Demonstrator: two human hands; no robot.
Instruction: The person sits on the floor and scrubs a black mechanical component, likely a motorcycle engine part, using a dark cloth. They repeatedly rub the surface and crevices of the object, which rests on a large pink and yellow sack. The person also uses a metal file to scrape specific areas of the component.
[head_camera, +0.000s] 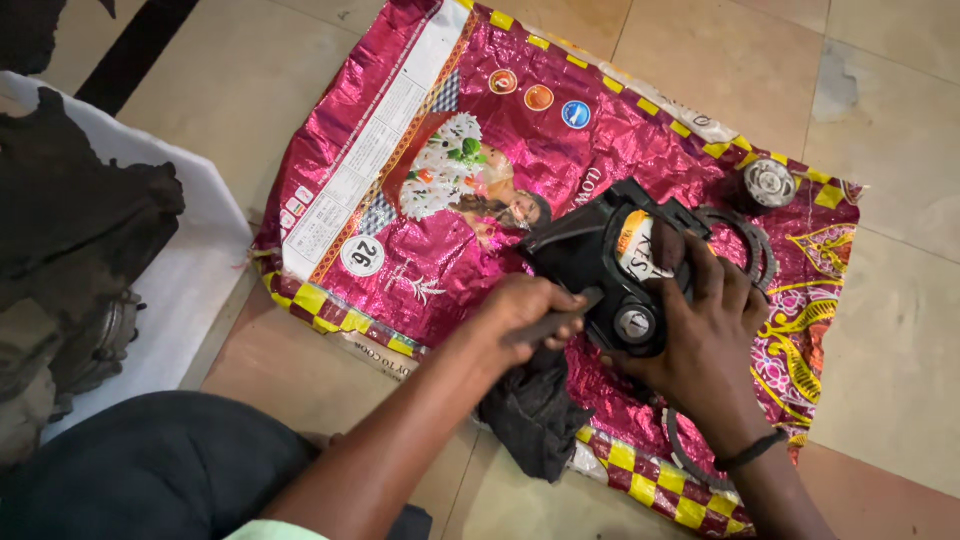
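Nearest the camera, the person's dark-clothed lap (150, 470) filled the lower left, both bare forearms reaching out from it over a tiled floor (880, 120). A dark rag (535, 415) lay crumpled on the near edge of a shiny magenta rice sack (400, 170), which was spread flat on the floor with its yellow-checked border showing along the near and far edges.

The left hand (525, 310) had its grip closed around a slim dark tool (555, 322), its tip resting against the black engine cover (610, 265). Whether that tool was a screwdriver or a scraper could not be told. The right hand (705, 335), a black band at its wrist, lay spread over the right side of the cover, fingers pressed on it and steadying it, the grip wrapped around its edge. The cover sat on the sack toward its right end, tilted up, with a small round silver boss low on its face and a white and orange label higher up.

Just behind the right hand's fingers a thin grey ring-shaped gasket (755, 240) lay on the sack, partly hidden by the cover. Farther off, near the sack's far right corner, stood a round silver toothed part (768, 183). At the far left, greasy dark engine parts (70, 220) rested on a white sheet (190, 280), well apart from the sack.
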